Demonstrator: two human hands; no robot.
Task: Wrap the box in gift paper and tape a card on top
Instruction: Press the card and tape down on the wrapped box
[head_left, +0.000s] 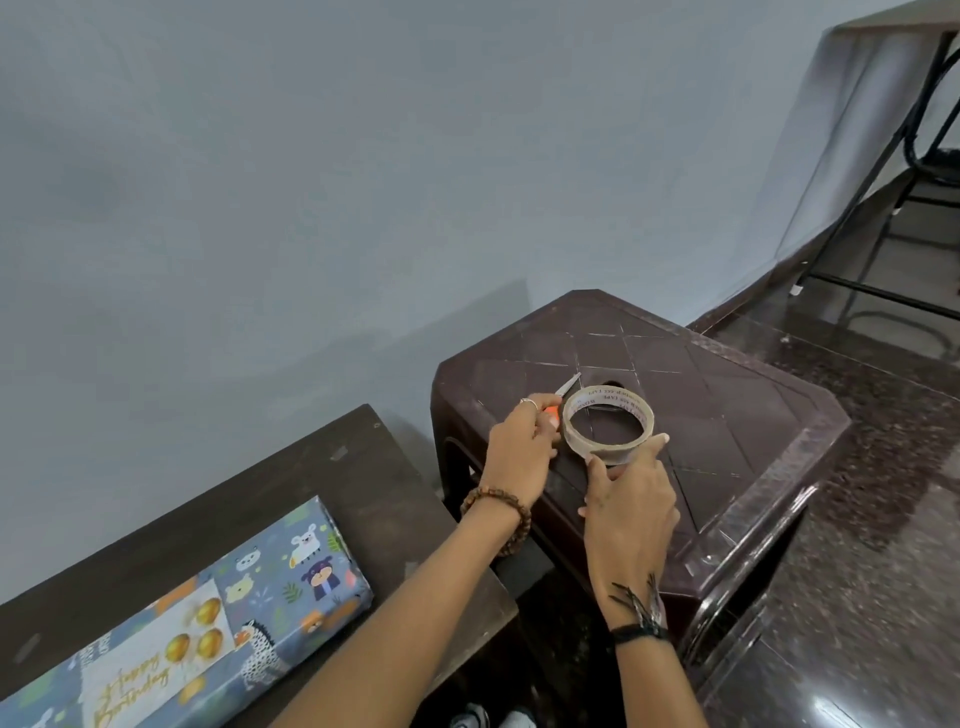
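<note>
From the head camera, the right hand (626, 499) pinches the near rim of the tape roll (608, 423) on the brown stool (769, 426), while the left hand (522, 444) curls round the scissors (563, 388), whose blades point toward one o'clock. The step looks like putting the tools down or taking a last strip; whichever it is, steady the roll flat and keep the blades angled away from the fingers.

The wrapped box (291, 577) lies at seven o'clock on the dark bench (291, 467), well apart from both hands. Its long axis runs from eight o'clock toward two. The card (156, 660) lies on top; whether tape holds it is hard to see.
</note>
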